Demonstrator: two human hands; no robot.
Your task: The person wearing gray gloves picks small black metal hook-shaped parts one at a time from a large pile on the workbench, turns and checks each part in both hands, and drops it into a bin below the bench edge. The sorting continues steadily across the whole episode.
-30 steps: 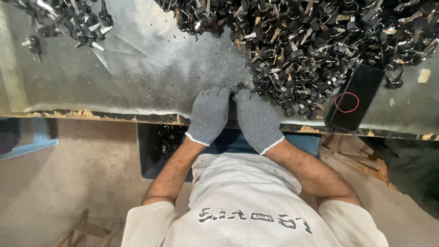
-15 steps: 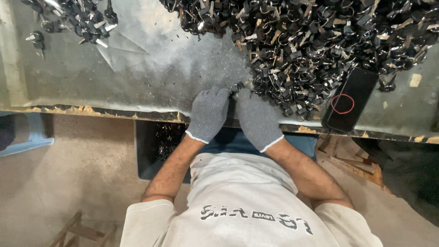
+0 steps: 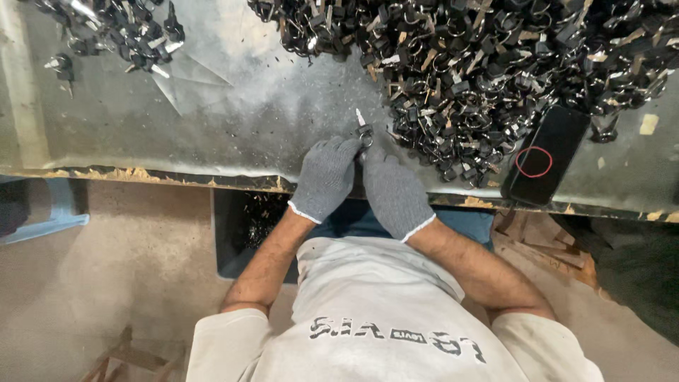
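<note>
Workshop — bench [image 3: 212, 134] heaped with keys [image 3: 481, 64]

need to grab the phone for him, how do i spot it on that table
Look at the grey worktable and follow the big heap of dark metal parts to its near right edge. The phone lies there: flat, black and rectangular, the only smooth slab beside the jumbled pieces.

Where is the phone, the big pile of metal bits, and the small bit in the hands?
phone [image 3: 548, 157]: head view, middle of its dark screen.
big pile [image 3: 488, 64]: head view, middle of the heap.
small piece [image 3: 363, 129]: head view, its ring end between both hands.
</note>
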